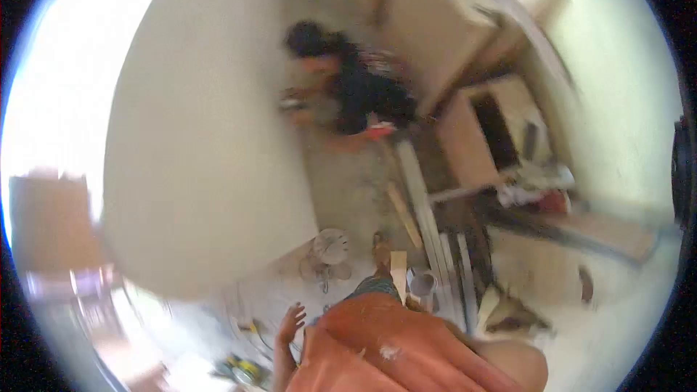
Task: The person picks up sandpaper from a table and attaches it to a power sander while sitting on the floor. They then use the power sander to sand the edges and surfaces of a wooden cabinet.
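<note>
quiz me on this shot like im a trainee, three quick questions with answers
1. True or false: the camera wearer's left hand is apart from the large pale board.
2. Pick one. The wearer's shirt is: A blue, B orange, C white.
3. In the picture, on which side of the pale board is the other person?

Key: 1. True. 2. B. 3. Right.
</note>
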### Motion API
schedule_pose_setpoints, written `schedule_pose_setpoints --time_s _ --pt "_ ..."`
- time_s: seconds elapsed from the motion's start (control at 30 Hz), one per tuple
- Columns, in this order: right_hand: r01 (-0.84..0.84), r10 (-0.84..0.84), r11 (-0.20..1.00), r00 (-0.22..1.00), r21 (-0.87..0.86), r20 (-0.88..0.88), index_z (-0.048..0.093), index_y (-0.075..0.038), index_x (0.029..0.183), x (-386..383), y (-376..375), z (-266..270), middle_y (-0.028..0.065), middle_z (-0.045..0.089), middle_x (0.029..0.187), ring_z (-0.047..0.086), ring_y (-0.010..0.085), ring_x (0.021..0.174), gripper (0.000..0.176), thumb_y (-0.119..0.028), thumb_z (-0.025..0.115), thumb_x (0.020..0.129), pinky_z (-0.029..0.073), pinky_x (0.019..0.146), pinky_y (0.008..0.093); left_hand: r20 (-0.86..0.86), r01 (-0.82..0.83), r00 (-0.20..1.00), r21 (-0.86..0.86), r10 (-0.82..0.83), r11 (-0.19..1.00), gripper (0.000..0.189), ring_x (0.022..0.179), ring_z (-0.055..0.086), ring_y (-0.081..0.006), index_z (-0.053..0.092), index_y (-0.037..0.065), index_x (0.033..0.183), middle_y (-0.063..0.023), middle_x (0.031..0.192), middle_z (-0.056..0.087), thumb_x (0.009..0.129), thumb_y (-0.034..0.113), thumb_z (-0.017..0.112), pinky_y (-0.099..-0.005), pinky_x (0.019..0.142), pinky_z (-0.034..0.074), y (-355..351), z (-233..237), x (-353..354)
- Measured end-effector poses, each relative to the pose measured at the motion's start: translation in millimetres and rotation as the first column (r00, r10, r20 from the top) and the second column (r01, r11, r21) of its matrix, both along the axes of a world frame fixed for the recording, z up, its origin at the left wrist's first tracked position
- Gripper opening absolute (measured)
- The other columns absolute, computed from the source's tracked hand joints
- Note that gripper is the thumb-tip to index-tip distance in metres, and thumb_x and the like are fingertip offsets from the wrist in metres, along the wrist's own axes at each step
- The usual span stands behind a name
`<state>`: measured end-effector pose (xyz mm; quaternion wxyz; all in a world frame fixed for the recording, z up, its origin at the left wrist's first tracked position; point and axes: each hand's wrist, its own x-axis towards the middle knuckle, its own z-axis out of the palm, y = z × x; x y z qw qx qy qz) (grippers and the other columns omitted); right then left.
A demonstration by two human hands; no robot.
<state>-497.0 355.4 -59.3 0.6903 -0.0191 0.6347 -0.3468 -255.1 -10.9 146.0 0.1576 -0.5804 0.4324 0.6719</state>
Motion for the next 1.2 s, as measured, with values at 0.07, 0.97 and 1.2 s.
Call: schedule_pose_setpoints --time_s 0.07,0.97,1.2 --pt "-0.03 0.03 0.998 1.0 0.053 0.0 0.053 -0.006 0.126 -2.8 18.1 6.1 0.0112 0.063 0.111 0.059 0.0325 0.104 0.044 -0.037 0.046 0.096 0.046 0.093 0.0453 0.031 -0.11 0.994 0.089 0.108 0.99 0.06 0.133 0.041 -0.0248 0.036 0.012 0.147 -0.007 0.15 0.039 0.097 0.044 0.046 -0.0436 0.106 0.036 19.2 -10.5 69.7" --pt "-0.463 0.478 0.877 0.813 -0.13 0.333 0.034 -0.004 0.145 261.1 -467.4 270.8 0.0122 0.035 0.152 0.037 0.0301 0.137 0.082 -0.068 0.024 0.095 0.033 0.11 0.0426 -0.188 -0.881 0.408 0.175 0.893 0.439 0.053 0.109 0.059 -0.0275 0.05 0.006 0.136 -0.0102 0.134 0.055 0.097 0.043 0.045 -0.0438 0.092 0.046 -23.3 -145.9 318.6" --pt "-0.341 0.374 0.893 0.925 -0.292 0.062 0.029 -0.009 0.145 363.9 -657.7 202.4 0.0093 0.026 0.153 0.026 0.0275 0.138 0.066 -0.054 0.038 0.098 0.029 0.11 0.0404 -0.219 -0.625 0.746 0.098 0.629 0.775 0.061 0.123 0.051 -0.0307 0.041 0.009 0.143 -0.0105 0.143 0.048 0.096 0.048 0.048 -0.0441 0.099 0.043 -108.9 -120.4 395.5"
